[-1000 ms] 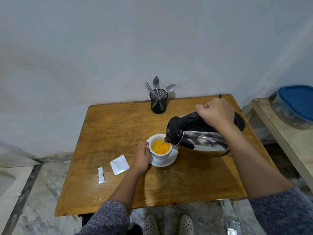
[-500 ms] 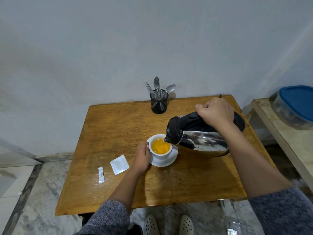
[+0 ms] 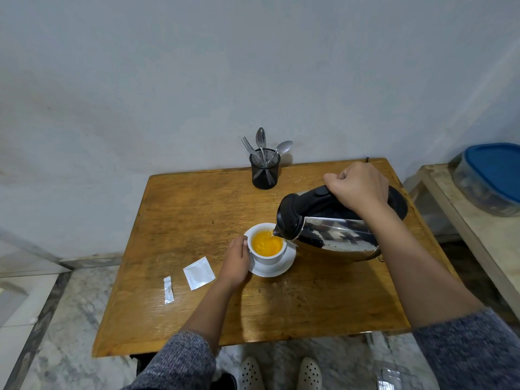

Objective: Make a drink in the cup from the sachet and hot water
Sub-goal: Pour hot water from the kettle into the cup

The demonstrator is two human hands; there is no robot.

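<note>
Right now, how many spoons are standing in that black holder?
2. One spoon stands upright in the middle of the black mesh holder; the other leans right. A fork leans left. Shorter pieces may be hidden inside.

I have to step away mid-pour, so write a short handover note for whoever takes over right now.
Right hand grips the handle of the kettle, tilted with its spout over the cup.
Left hand steadies the cup, which stands on its saucer on the table.
Done: the opened sachet and its torn strip lie left of the cup; orange liquid fills much of the cup.
Left: stop pouring before it overflows, set the kettle down, probably stir with a spoon from the holder.
</note>
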